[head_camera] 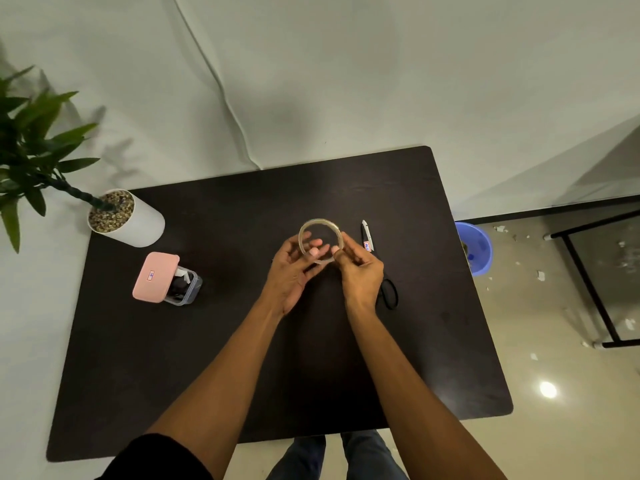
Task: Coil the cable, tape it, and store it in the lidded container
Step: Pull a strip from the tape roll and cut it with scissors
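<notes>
Tape roll point(320, 221), clear and thin, is hanging above the dark table point(242, 341) between both hands. The left hand point(291, 268) is holding it with fingers curled through the ring. The right hand point(360, 271) is pinching the near-right rim, probably feeling for the loose end. The roll is looking light and stiff, but its film is likely sticky and easy to lose, so holding through the core while a fingernail is picking at the edge seems the safest hold. Scissors point(367, 235) are lying just right of the grip, partly under the right hand. The lidded container point(156, 277), pink lid askew, is sitting well left of the grip with something dark inside; whether that is the cable I cannot tell.
</notes>
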